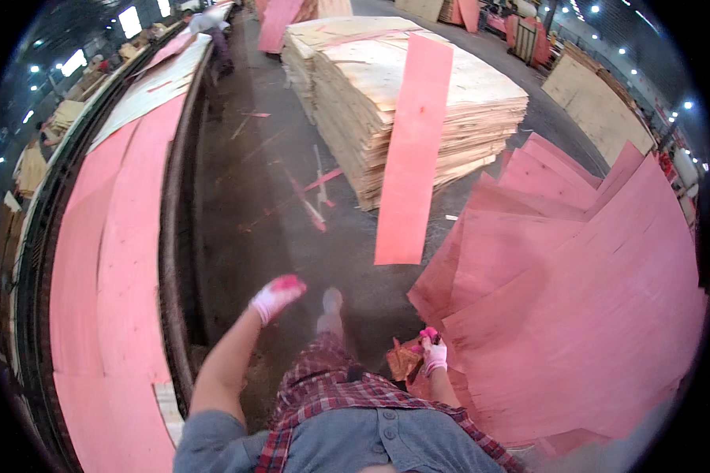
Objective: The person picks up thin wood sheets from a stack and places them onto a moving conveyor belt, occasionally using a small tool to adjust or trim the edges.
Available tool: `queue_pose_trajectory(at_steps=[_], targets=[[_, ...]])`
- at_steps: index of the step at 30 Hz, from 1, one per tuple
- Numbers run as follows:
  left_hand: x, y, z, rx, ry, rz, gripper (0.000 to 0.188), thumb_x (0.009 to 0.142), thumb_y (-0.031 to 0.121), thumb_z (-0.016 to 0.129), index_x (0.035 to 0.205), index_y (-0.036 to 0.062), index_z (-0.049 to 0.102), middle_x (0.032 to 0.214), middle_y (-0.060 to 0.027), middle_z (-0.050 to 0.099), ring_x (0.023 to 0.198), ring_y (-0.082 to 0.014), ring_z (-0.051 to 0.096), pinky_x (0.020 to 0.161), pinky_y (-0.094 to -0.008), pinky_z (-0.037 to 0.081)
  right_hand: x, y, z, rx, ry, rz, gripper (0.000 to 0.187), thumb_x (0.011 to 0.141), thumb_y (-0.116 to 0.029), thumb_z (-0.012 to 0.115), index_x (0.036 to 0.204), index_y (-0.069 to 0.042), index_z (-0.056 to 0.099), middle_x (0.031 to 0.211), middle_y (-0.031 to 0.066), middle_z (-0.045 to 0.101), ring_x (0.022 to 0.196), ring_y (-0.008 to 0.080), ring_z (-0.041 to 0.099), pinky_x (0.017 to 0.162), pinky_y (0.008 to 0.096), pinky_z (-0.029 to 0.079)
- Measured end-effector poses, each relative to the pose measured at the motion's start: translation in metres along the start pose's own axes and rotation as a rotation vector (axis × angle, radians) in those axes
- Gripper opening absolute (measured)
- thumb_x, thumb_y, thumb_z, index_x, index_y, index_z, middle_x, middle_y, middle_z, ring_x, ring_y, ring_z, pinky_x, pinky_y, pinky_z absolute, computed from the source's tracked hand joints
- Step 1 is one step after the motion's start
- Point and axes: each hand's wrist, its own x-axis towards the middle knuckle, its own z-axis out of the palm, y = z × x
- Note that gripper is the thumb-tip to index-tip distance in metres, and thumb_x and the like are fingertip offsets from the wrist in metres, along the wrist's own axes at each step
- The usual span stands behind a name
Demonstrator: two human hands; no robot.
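Observation:
My left hand (pixel 278 296), in a white glove stained pink, hangs over the floor between the long conveyor-like bench and my legs. Its fingers look loosely open, a little blurred, and nothing shows in them. On my other side my right hand (pixel 434 353), gloved the same way, is low beside the fanned pink veneer sheets (pixel 576 292). Its fingers are curled in; what they hold, if anything, is hidden. Torn brownish-pink veneer scraps (pixel 403 360) lie right by it. Ahead, a long pink veneer strip (pixel 415 150) slants across the pale veneer stack; whether it rests there I cannot tell.
Pink sheets (pixel 134 260) cover the long bench (pixel 175 236) on the left. A tall pale veneer stack (pixel 347 126) stands ahead. Scraps (pixel 323 180) litter the dark floor (pixel 252 205). Large pale boards (pixel 596 102) stand at far right. Another person (pixel 211 31) is at the bench's far end.

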Motion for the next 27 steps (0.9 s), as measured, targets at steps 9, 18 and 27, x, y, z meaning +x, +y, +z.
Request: queue_pose_trajectory(at_steps=[9, 18, 27], targets=[[0.423, 0.246, 0.003, -0.016, -0.14, 0.166, 0.084, 0.076, 0.013, 0.073, 0.141, 0.002, 0.02, 0.134, -0.014, 0.043, 0.119, -0.0225, 0.047, 0.095, -0.0347, 0.043, 0.001, -0.022, -0.009, -0.321, 0.537, 0.407, 0.019, 0.084, -0.018, 0.058, 0.096, -0.002, 0.058, 0.08, 0.0097, 0.064, 0.064, 0.0214, 0.061, 0.053, 0.036, 0.051], [0.701, 0.348, 0.126, -0.035, -0.011, 0.362, 0.076, 0.069, 0.035, 0.078, 0.129, 0.0033, 0.043, 0.126, -0.0119, 0.049, 0.111, -0.0201, 0.049, 0.091, -0.0312, 0.041, 0.051, -0.172, 0.154, 0.384, 0.793, 0.244, 0.016, 0.085, -0.018, 0.058, 0.09, -0.003, 0.06, 0.079, 0.0067, 0.062, 0.064, 0.0178, 0.06, 0.052, 0.0314, 0.05], [0.683, 0.356, 0.165, -0.445, -0.566, 0.043, 0.049, 0.09, 0.022, 0.049, 0.13, -0.0053, 0.038, 0.124, -0.0186, 0.051, 0.105, -0.0257, 0.055, 0.093, -0.0327, 0.044, 0.191, -0.341, 0.203, -0.588, 0.567, -0.067, 0.055, 0.094, -0.049, 0.039, 0.124, -0.005, 0.052, 0.113, 0.0131, 0.059, 0.102, 0.0219, 0.055, 0.083, 0.0349, 0.045]])
